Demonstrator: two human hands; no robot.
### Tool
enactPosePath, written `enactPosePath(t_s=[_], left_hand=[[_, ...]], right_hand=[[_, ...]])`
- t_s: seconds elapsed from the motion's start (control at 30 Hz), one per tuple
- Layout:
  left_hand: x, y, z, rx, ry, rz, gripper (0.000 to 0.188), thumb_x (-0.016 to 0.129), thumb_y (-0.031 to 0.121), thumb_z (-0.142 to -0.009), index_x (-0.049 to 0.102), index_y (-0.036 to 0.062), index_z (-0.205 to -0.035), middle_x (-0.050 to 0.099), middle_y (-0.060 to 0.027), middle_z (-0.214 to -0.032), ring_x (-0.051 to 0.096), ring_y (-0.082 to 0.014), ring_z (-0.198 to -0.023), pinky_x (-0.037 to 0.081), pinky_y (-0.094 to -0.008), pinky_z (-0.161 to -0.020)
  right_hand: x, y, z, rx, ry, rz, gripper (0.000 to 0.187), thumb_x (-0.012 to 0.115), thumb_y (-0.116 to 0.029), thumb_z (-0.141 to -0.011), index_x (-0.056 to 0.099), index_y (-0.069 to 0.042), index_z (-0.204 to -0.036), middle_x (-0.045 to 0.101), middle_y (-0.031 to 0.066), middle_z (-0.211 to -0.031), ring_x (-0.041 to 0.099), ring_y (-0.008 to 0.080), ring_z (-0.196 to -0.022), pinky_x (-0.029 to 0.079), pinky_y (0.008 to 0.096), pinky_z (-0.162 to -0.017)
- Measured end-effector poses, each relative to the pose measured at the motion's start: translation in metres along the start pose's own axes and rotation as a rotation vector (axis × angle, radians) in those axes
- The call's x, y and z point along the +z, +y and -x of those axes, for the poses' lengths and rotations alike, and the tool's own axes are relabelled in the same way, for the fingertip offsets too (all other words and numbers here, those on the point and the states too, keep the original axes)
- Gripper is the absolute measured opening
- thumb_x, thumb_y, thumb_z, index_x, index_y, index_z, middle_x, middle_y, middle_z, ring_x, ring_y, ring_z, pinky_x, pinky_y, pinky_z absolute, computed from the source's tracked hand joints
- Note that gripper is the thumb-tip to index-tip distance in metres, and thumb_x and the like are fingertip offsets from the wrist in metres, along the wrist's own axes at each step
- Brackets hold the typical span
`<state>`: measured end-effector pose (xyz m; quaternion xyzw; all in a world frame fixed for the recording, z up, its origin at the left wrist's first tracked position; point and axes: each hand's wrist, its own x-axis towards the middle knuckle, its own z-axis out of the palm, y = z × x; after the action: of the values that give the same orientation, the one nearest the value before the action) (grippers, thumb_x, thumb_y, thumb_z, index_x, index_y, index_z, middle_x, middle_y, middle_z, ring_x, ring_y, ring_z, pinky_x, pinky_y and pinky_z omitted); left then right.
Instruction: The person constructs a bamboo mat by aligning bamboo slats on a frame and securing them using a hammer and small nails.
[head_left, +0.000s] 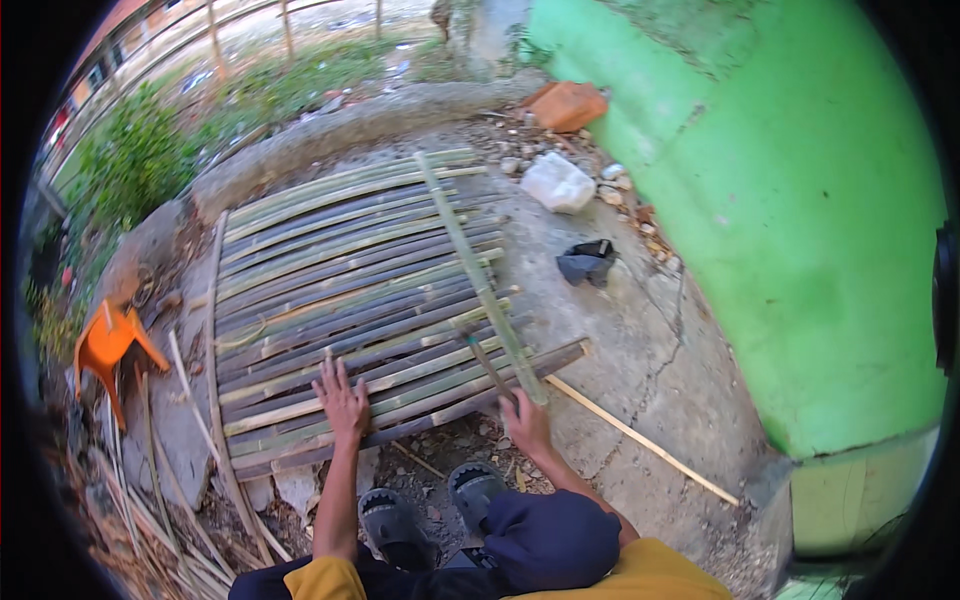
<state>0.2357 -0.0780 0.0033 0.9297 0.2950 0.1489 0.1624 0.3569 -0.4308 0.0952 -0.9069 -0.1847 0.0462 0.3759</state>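
Note:
A panel of split bamboo slats, green and dark, lies in rows in front of me. Across its right part runs a pale green bamboo strip, and a long thin pole borders the left ends. My left hand rests with fingers spread on the near slats. In my right hand, at the near right corner beside the strip's lower end, is a hammer gripped by its handle. The hammer's head is small and hard to make out against the slats.
An orange plastic chair stands at the left, above loose bamboo strips. A thin pale stick lies on the concrete at right. Beyond are a black bag, a white block and a green wall. My sandaled feet are at the near edge.

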Motion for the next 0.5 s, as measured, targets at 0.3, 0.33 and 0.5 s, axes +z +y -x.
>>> enactPosePath(t_s=[0.3, 0.33, 0.5], left_hand=[[0.035, 0.114, -0.012, 0.182, -0.093, 0.042, 0.071, 0.048, 0.046, -0.105, 0.029, 0.009, -0.163, 0.011, -0.0153, -0.174, 0.005, -0.0351, -0.161, -0.002, -0.0637, -0.125], [0.039, 0.136, -0.015, 0.18, -0.093, 0.043, 0.071, 0.048, 0.046, -0.105, 0.029, 0.009, -0.163, 0.011, -0.0153, -0.174, 0.005, -0.0351, -0.161, -0.002, -0.0637, -0.125], [0.065, 0.219, -0.017, 0.371, -0.2, 0.12, 0.072, 0.048, 0.049, -0.104, 0.029, 0.0123, -0.164, 0.013, -0.0134, -0.174, 0.006, -0.0342, -0.161, -0.006, -0.063, -0.125]], right_hand=[[-0.092, 0.173, 0.142, 0.542, 0.284, 0.379, 0.034, 0.061, -0.036, -0.1, 0.061, -0.006, -0.115, 0.073, 0.0228, -0.088, 0.071, 0.045, -0.083, 0.053, 0.0563, -0.073], [-0.095, 0.182, 0.139, 0.587, 0.305, 0.389, 0.035, 0.061, -0.036, -0.1, 0.061, -0.005, -0.115, 0.073, 0.0226, -0.088, 0.071, 0.0449, -0.083, 0.053, 0.0565, -0.074], [-0.115, 0.221, 0.101, 0.589, -0.003, 0.503, 0.038, 0.059, -0.041, -0.1, 0.068, -0.005, -0.106, 0.073, 0.0232, -0.09, 0.071, 0.0448, -0.085, 0.054, 0.0563, -0.076]])
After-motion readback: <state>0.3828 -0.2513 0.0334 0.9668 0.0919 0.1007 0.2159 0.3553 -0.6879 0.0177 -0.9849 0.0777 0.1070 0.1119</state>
